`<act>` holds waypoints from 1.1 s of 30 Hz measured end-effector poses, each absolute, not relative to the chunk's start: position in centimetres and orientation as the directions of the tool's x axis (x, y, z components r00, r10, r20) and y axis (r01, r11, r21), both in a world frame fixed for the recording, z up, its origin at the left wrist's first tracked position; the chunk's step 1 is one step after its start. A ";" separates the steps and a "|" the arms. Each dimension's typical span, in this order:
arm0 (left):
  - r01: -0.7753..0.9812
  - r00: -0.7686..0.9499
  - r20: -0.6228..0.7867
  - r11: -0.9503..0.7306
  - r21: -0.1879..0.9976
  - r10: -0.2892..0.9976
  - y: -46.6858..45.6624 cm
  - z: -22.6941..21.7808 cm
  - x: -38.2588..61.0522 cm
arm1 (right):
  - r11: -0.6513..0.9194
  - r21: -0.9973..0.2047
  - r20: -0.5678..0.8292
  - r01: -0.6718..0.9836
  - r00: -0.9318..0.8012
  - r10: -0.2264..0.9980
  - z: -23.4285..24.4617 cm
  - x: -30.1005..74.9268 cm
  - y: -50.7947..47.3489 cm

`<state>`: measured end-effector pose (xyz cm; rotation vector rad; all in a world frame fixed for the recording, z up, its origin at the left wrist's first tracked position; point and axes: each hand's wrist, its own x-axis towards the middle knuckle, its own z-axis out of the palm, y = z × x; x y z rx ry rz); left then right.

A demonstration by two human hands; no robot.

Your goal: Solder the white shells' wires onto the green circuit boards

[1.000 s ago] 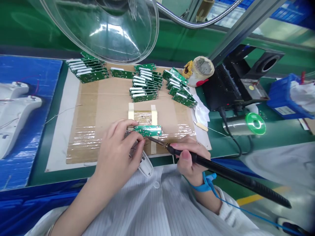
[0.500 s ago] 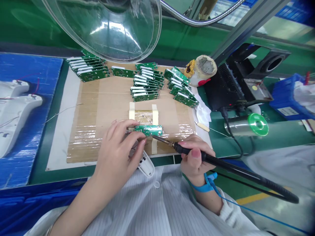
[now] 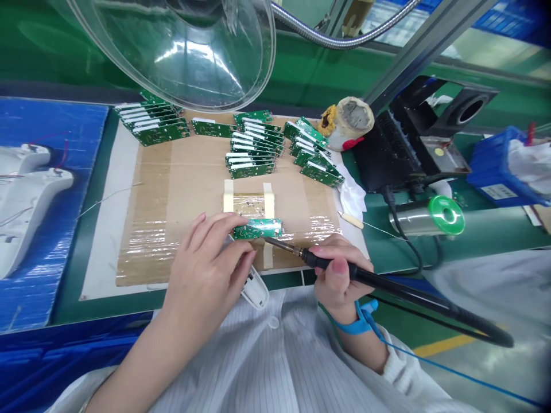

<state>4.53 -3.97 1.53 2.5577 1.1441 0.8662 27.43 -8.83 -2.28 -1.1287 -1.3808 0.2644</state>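
A green circuit board [image 3: 262,228] lies on the taped cardboard in front of me. My left hand [image 3: 210,252] reaches over its left end, one fingertip on the board. Lower down, the thumb and another finger of that hand close together; what they pinch is hidden. Beneath this hand a white plastic housing [image 3: 257,291] pokes out, mostly covered. My right hand [image 3: 342,269] grips a black-handled soldering iron [image 3: 318,261] like a pen. The iron's tip is close to the board's lower edge; I cannot tell whether they touch.
Several circuit boards [image 3: 253,170] stand in rows at the back of the cardboard [image 3: 189,172]. A clear round lens or shield [image 3: 198,69] hangs above. To the right are a solder spool [image 3: 413,221], a black soldering station [image 3: 383,155] and a blue bin [image 3: 495,172]. White housings [image 3: 34,201] lie left.
My left fingers have shifted slightly on the board, and the thin wires seen near the thumb are now hidden. The soldering iron stays nearly in place. The whole view has shifted a little.
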 end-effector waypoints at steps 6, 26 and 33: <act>0.604 0.425 0.469 -0.628 0.490 0.774 -3.5 0.6 5.1 | 0.472 -0.745 0.620 0.472 0.227 0.751 -2.3 27.5 -8.9; 0.633 0.440 0.424 -0.608 0.479 0.791 -3.7 0.6 5.4 | 0.485 -0.716 0.639 0.502 0.192 0.745 -2.0 27.6 -9.0; 0.658 0.426 0.425 -0.596 0.460 0.798 -3.9 1.0 5.2 | 0.351 -0.745 0.498 0.568 0.122 0.859 -1.5 27.7 -7.9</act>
